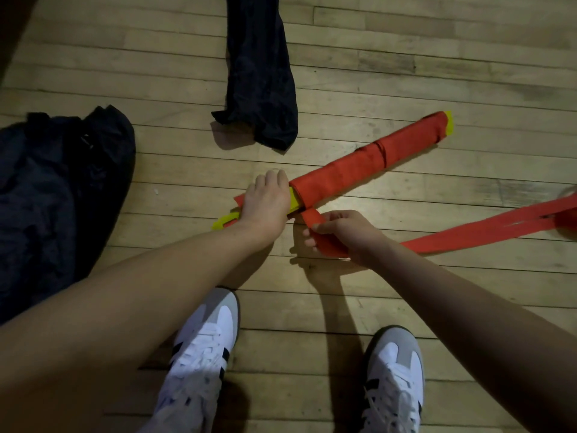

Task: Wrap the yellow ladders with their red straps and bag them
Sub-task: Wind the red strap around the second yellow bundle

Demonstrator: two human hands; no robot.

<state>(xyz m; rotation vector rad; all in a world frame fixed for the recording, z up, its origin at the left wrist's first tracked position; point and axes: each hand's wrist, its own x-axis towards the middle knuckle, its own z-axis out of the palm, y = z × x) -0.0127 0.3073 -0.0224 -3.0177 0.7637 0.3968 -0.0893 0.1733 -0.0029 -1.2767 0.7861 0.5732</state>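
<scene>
On the wooden floor [406, 295], the left hand [265, 198] pins the stiff yellow ladder bundle [368, 167] while the right hand [340, 235] pinches its limp red strap [468, 232], best kept taut near the bundle.

red strap [487, 228] cut off at right edge, blurred

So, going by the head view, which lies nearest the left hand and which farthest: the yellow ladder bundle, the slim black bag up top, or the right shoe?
From the left hand:
1. Yellow ladder bundle, directly under the hand, which rests on its near end.
2. Slim black bag, on the floor beyond the hand.
3. Right shoe, at the lower right.
</scene>
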